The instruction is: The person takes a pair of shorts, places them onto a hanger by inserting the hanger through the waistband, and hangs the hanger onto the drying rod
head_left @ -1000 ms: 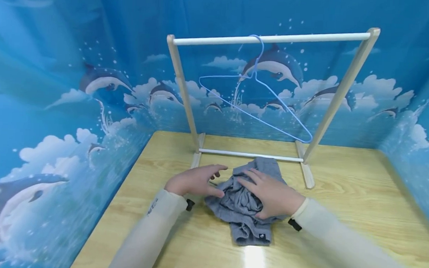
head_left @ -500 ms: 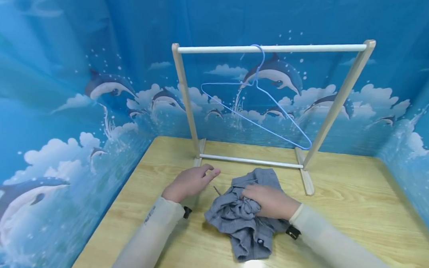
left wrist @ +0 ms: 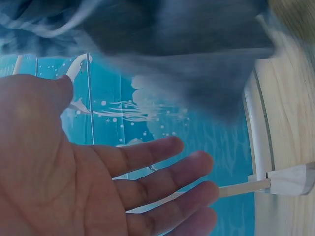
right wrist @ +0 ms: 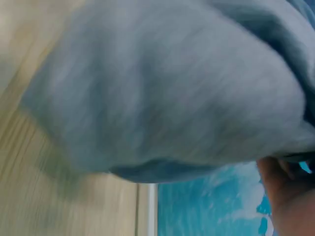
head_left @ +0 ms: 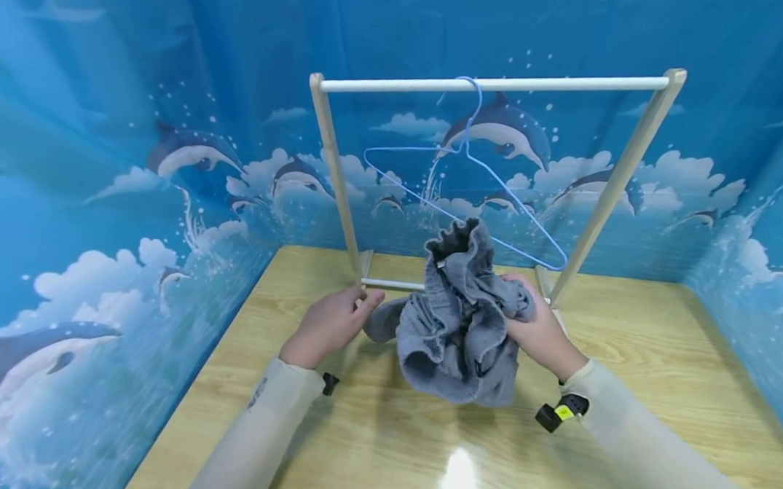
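Note:
Bunched grey shorts (head_left: 460,335), with a gathered elastic waistband at the top, are held up above the table. My right hand (head_left: 542,328) grips them at their right side; its fingers are partly hidden by cloth. In the right wrist view the blurred shorts (right wrist: 172,88) cover most of the picture, with part of the right hand (right wrist: 290,196) at the lower right edge. My left hand (head_left: 329,322) is at the left of the shorts. The left wrist view shows that left hand (left wrist: 123,182) with fingers extended and holding nothing, below the hanging cloth (left wrist: 182,64).
Behind the shorts stands a wooden rack with a white top rail (head_left: 569,84). A blue wire hanger (head_left: 422,149) hangs from the rail, partly covered by the shorts. The wooden table (head_left: 356,447) meets a blue dolphin-printed curtain (head_left: 202,222) at the back and sides.
My right hand has gripped the grey shorts and lifted them off the table, so the waistband now points up. My left hand has shifted slightly left and stays empty.

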Demonstrator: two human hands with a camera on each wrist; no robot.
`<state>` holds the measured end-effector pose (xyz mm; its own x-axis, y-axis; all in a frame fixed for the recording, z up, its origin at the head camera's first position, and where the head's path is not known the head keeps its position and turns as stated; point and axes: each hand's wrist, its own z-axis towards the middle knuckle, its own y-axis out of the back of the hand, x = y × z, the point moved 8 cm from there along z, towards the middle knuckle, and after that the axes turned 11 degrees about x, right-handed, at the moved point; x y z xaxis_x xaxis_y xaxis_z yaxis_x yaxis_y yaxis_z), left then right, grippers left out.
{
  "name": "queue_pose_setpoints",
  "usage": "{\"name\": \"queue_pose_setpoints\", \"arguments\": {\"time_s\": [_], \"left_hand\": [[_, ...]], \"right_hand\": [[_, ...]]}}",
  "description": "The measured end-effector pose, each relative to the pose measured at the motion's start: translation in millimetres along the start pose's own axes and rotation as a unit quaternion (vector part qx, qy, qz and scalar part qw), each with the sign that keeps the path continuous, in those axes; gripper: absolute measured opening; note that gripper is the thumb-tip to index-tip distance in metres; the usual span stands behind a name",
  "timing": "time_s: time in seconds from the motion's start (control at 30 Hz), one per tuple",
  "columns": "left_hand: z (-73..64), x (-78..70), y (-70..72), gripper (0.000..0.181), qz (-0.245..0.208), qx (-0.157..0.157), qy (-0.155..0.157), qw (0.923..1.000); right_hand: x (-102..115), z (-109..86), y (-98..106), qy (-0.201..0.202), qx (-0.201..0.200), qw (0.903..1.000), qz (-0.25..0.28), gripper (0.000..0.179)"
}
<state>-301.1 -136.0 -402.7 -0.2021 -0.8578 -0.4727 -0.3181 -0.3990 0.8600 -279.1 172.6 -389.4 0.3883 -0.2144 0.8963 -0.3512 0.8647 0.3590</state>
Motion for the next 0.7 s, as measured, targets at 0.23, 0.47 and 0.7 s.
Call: {"name": "queue_pose_setpoints", "arguments": {"time_s": [0.23,0.47,0.7], "left_hand": [[-3.5,2.7,-9.8,0.086,0.011,0.030,0.011,0.9994],[-6.4,-18.9,-26.3,0.088,-0.006,0.087,-0.055,0.9946],[-6.0,-35.1,-40.9,0.078,0.043,0.126,-0.129,0.9827]], "right_hand": [[-42,-9.3,-49,-0.027,0.235,0.9310,-0.278,0.034],[-41,-13.1,-64,-0.019,0.292,0.8984,-0.328,0.034],[25,-20.7,-82,0.068,0.220,0.8691,-0.438,0.107]]}}
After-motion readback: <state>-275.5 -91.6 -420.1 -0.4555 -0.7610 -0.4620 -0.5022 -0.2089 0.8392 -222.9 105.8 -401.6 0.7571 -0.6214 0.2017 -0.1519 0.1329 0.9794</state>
